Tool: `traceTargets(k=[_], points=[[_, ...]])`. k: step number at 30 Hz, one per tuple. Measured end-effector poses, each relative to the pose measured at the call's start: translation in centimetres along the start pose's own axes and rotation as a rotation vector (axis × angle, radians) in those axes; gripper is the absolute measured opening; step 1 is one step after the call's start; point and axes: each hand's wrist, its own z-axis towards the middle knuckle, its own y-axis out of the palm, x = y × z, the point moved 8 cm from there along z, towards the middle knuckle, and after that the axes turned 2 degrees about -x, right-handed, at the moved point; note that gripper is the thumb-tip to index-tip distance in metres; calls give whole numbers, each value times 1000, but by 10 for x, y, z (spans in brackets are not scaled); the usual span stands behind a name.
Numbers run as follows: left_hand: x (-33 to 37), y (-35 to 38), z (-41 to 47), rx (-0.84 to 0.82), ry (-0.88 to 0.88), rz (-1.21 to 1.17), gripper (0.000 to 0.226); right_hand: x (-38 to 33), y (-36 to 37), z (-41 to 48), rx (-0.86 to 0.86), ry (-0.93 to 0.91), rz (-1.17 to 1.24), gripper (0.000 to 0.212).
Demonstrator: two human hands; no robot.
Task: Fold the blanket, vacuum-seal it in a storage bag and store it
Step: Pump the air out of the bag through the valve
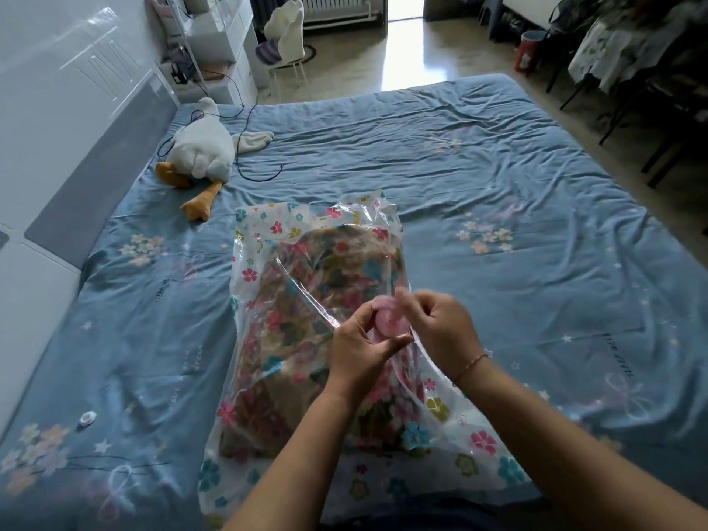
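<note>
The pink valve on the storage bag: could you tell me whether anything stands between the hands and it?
Nothing visible does. The left hand and the right hand both pinch the pink valve, which sits on top of the storage bag over the folded blanket.

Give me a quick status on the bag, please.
Hands: left hand and right hand both pinch the pink valve. Folded blanket inside storage bag, bag puffy. Only plush duck, well apart.
</note>
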Motion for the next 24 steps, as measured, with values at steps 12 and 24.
traceTargets(k=[12, 24], points=[[7, 3, -2, 12, 4, -59, 50, 4, -4, 6, -33, 29, 19, 56], [-2, 2, 0, 10, -14, -77, 52, 2, 1, -1, -5, -14, -12, 65]])
